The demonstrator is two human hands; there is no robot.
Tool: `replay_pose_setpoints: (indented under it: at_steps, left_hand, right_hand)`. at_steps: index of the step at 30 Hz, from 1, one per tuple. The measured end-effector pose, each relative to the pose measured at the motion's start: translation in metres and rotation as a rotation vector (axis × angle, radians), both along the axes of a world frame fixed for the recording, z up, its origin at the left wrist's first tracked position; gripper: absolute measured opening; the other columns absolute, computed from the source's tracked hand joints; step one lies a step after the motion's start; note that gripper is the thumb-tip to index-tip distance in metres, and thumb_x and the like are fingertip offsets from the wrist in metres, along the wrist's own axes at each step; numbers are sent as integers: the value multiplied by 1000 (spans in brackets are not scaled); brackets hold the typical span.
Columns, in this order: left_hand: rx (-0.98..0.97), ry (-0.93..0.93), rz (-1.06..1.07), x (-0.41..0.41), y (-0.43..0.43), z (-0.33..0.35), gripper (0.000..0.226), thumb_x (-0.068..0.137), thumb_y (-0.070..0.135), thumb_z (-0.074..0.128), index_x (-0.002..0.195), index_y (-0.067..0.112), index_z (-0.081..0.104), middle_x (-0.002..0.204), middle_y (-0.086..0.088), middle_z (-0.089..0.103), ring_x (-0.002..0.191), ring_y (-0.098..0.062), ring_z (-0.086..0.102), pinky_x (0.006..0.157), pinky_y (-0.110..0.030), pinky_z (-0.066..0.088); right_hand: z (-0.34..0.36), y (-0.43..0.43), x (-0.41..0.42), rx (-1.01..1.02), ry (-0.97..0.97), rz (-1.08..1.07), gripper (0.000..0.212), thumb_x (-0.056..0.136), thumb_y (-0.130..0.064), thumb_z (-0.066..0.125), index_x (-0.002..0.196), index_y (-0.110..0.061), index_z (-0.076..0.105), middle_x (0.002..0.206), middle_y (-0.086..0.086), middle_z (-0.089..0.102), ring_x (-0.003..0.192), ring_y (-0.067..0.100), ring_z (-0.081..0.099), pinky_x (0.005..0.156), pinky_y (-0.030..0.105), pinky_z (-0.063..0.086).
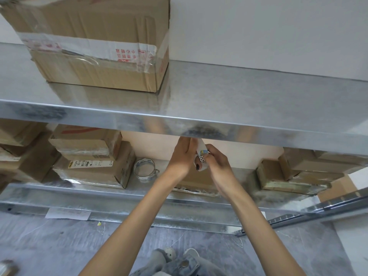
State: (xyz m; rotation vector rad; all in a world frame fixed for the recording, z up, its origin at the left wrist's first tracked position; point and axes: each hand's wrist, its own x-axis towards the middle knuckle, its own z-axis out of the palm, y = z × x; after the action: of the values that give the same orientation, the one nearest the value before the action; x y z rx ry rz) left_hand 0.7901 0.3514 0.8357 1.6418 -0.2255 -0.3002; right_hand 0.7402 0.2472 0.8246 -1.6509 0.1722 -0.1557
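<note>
- Right hand (pixel 216 164) was curled round a small white packet (pixel 201 151); left hand (pixel 183 154) pinched its other side.
- Packet sat just under the upper shelf (pixel 239 108) lip.
- Judged light, thin and bendable: best gripped by its edges.

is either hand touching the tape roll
No, the left hand and right hand hold a small white packet; the tape roll stands apart on the lower shelf.

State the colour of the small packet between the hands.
The small flat packet is white with a blue-and-yellow patch and black dots; head view.
</note>
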Motion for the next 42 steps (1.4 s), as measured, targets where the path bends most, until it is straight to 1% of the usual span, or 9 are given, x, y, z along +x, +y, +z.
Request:
replay_pose_setpoints:
  at_steps: [7, 12, 15, 20, 24, 28, 30, 34, 42]
  left_hand:
    - [23, -13, -5, 3, -1, -10, 28, 103, 33, 35, 103, 6, 45, 65, -12, 53, 44, -20, 53, 54, -35, 44]
    - [28, 120, 64, 16, 6, -16, 17, 104, 23, 37, 103, 11, 49, 88, -9, 56, 76, -19, 60, 80, -49, 54]
    - [157, 34, -66, 23, 18, -20, 18, 101, 27, 44, 104, 13, 54, 102, -1, 60, 92, -12, 59, 85, -27, 49]
    - [169, -92, -289, 34, 35, -16, 59, 80, 56, 56, 100, 2, 61, 92, -4, 69, 90, -18, 63, 81, -33, 46]
    - [97, -46, -260, 23, 27, -23, 19, 87, 23, 66, 82, 11, 52, 77, 8, 72, 79, -13, 67, 76, -30, 47]
    - [129, -37, -310, 1, 9, -33, 29, 86, -2, 64, 76, 16, 44, 66, 5, 58, 60, 1, 56, 63, -16, 41]
    - [135, -26, -318, -4, 6, -38, 22, 86, 5, 64, 80, 18, 48, 79, 1, 65, 77, -7, 63, 71, -24, 45]
    - [87, 10, -303, -8, 8, -38, 20, 87, -6, 59, 95, 12, 58, 109, -3, 65, 90, -4, 66, 81, -19, 47]
    - [63, -139, -150, -21, 1, -38, 35, 85, -19, 53, 114, 0, 58, 99, 4, 61, 82, 5, 64, 80, -6, 43]
  right_hand:
    - [0, 6, -2, 56, 48, -50, 18, 66, 12, 42, 72, -1, 52, 60, 8, 55, 63, 20, 48, 64, 32, 37]
    - [-3, -4, -2, -73, 41, 80, 23, 85, -11, 55, 104, -23, 62, 94, -6, 69, 91, 12, 65, 81, 28, 50]
    - [-6, -20, 1, -157, 5, 83, 19, 91, -15, 60, 104, -29, 60, 96, -10, 66, 91, 8, 62, 82, 32, 51]
    - [-6, -33, 10, -175, 39, -39, 28, 89, -21, 65, 116, -16, 61, 113, -8, 63, 107, 11, 58, 97, 30, 45]
    - [-9, -19, 20, -105, 275, -360, 37, 86, -43, 64, 105, -12, 60, 109, 5, 66, 92, 16, 63, 88, 36, 51]
    - [-5, 0, 21, 216, 359, -295, 36, 97, -36, 47, 92, -6, 67, 89, 16, 67, 76, 23, 62, 62, 30, 48]
    - [-11, 1, 16, 277, 326, -299, 38, 99, -31, 43, 101, -1, 66, 93, 21, 65, 79, 24, 59, 56, 28, 43]
    - [-19, -4, 5, 322, 235, -196, 36, 101, -23, 39, 113, 1, 62, 112, 28, 63, 95, 29, 60, 70, 31, 43]
    - [-16, 0, -1, 368, 157, -199, 32, 92, -25, 47, 113, -8, 64, 118, 20, 63, 109, 31, 57, 90, 38, 39]
